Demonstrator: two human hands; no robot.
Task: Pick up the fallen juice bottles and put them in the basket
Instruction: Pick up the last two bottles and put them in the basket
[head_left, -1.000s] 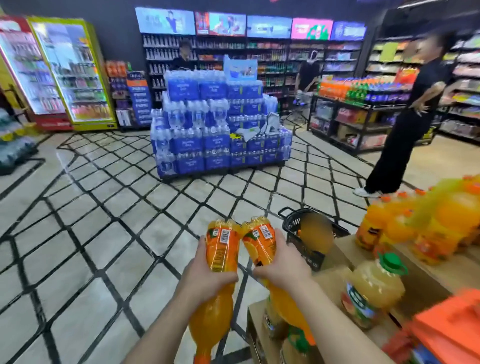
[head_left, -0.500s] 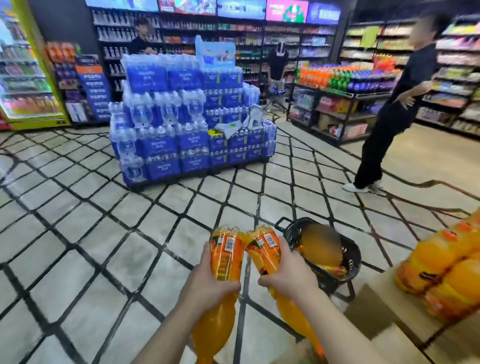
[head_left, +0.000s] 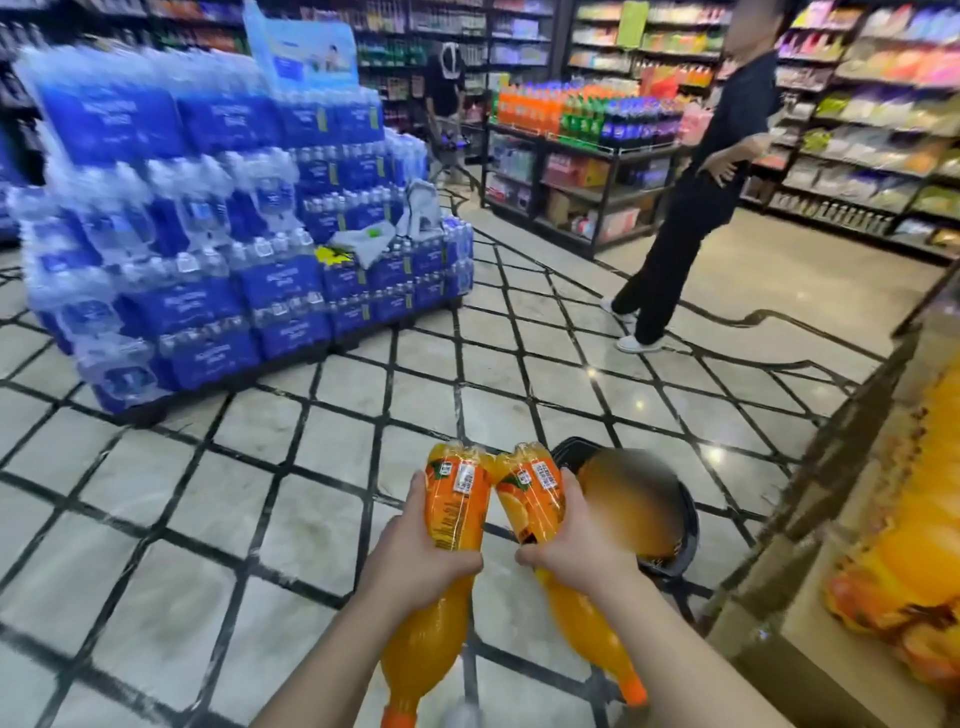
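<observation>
Since both went in together, I had left grip (head_left: 421, 551) & right grip (head_left: 571, 545) each wrapped round a juice bottle (head_left: 457, 499), caps down, basket (head_left: 685, 525) at 2 o'clock.

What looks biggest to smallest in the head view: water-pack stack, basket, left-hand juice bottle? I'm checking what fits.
1. water-pack stack, largest though farther away.
2. basket and left-hand juice bottle: too alike, bottle nearer, basket partly hidden.

Both forearms reach forward side by side — 2 bare hands, each gripping 1 bottle. The left hand (head_left: 415, 556) wraps its fingers underneath; the right hand (head_left: 576, 545) mirrors it, knuckles up.
</observation>
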